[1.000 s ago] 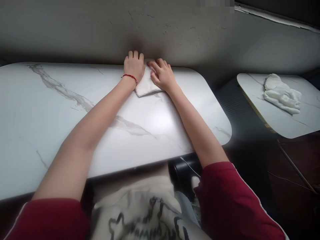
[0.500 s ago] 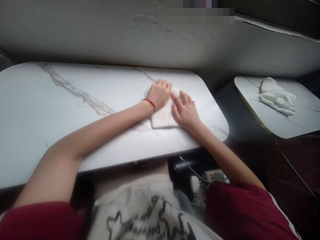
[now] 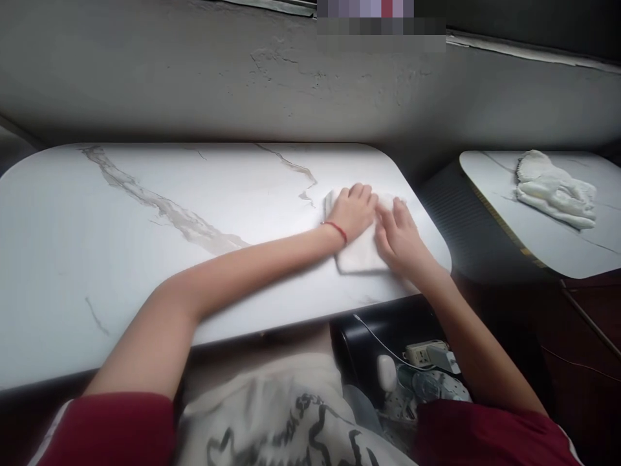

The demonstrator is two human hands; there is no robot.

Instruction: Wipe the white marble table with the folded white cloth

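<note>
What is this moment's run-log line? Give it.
left hand: flat on white cloth | right hand: flat on same cloth | place: marble table, right end

Folded cloth (image 3: 359,257) on the tabletop (image 3: 145,259), near its right end, under both hands; crumpled cloth (image 3: 555,189) on the side table (image 3: 557,249), right.

A single camera sits on the person's head and looks forward and steeply down, over the printed shirt (image 3: 272,414) at the bottom edge and along both bare forearms. It faces the grey wall (image 3: 194,84) that runs across the top of the frame. The white marble surface (image 3: 121,272) stretches below the wall from the left edge past the middle. The left hand (image 3: 353,210) and right hand (image 3: 400,236) lie right of centre, at arm's reach from the lens. At the right edge the view takes in a second surface (image 3: 548,246), farther off. Heights look squeezed.
</note>
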